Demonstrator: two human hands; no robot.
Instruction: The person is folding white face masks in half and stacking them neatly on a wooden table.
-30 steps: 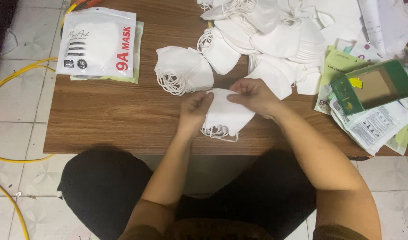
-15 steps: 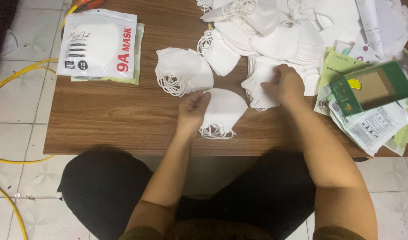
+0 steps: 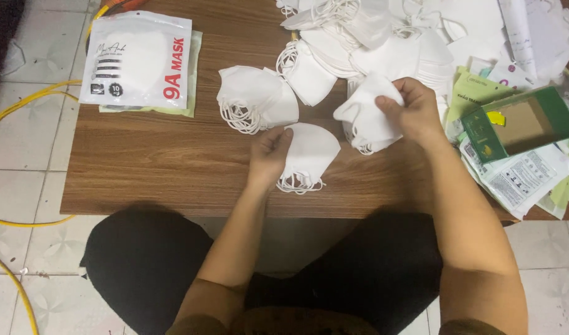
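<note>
Okay, the right hand (image 3: pixel 414 111) pinches a mask (image 3: pixel 368 115) just above the table (image 3: pixel 173 167), while the left hand (image 3: pixel 269 149) presses flat on the small stack (image 3: pixel 309 155). Best bet, I think: line up edges and loops before laying it down.

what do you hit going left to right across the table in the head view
yellow cable → sealed mask packet → small stack of white masks → left hand on a folded mask → right hand holding a mask → green box
</note>
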